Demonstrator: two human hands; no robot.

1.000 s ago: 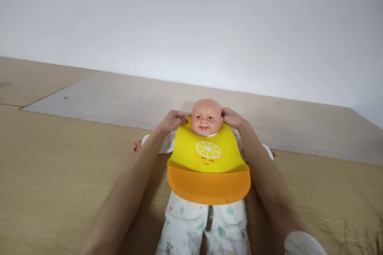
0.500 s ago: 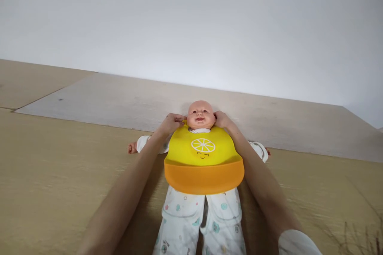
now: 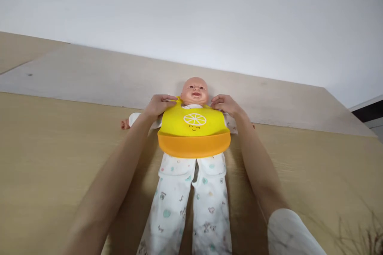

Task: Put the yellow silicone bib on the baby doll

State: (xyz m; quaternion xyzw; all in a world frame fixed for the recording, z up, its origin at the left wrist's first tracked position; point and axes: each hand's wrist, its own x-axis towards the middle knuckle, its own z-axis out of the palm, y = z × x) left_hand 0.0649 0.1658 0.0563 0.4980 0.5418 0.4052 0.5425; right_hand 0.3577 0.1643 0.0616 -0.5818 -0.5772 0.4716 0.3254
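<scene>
A baby doll (image 3: 195, 89) lies on its back, head away from me, in a white outfit with a small coloured print. Over its chest is a yellow bib (image 3: 172, 121) with a lemon-slice print, a smiling design and an orange pocket along the bottom. My left hand (image 3: 160, 104) pinches the bib's edge at the neck, on the left of the doll's head. On the other side, my right hand (image 3: 227, 104) has its fingers closed at the bib's right neck edge. The back of the doll's neck is hidden.
The doll rests on a tan wooden surface (image 3: 60, 147). Beyond it runs a paler grey panel (image 3: 104, 71), meeting a white wall (image 3: 179, 16). Blurred dark strands (image 3: 365, 235) cross the lower right corner, and a dark-edged object (image 3: 369, 111) shows at the right.
The view has shifted, so the doll sits higher and more of its legs show. My right hand has moved outward from beside the doll's head to the bib's neck edge.
</scene>
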